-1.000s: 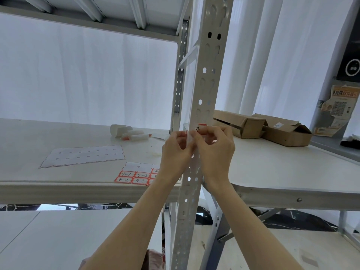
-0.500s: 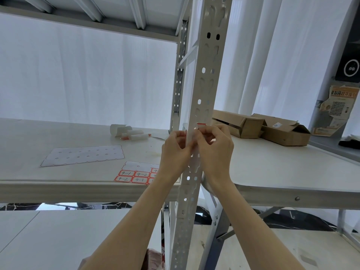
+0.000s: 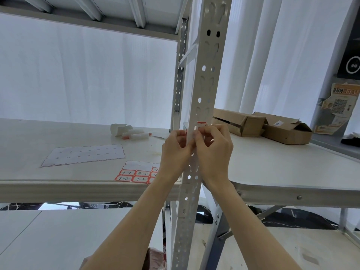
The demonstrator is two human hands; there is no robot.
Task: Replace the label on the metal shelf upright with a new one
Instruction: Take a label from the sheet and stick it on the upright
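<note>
At frame centre, the left hand (image 3: 178, 149) is curling round the upright (image 3: 209, 75) at its left edge, probably bracing. The right hand (image 3: 214, 151) is pinching the red-edged label (image 3: 201, 124) there between thumb and forefinger. Fingers are hiding most of it, so I cannot tell whether it is coming off or going on. The left wrist is cutting off the sheet (image 3: 136, 175).

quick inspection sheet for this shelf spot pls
surface: pale shelf board
job's things: red-edged label on the upright; label sheet marked 4-1, 4-2 at the board's front edge
clutter: empty backing sheet, paper rolls, two open cardboard boxes
hands: left hand and right hand both pinch the label at the upright
cables: nothing seen
surroundings: white curtains, QR poster on the right
</note>
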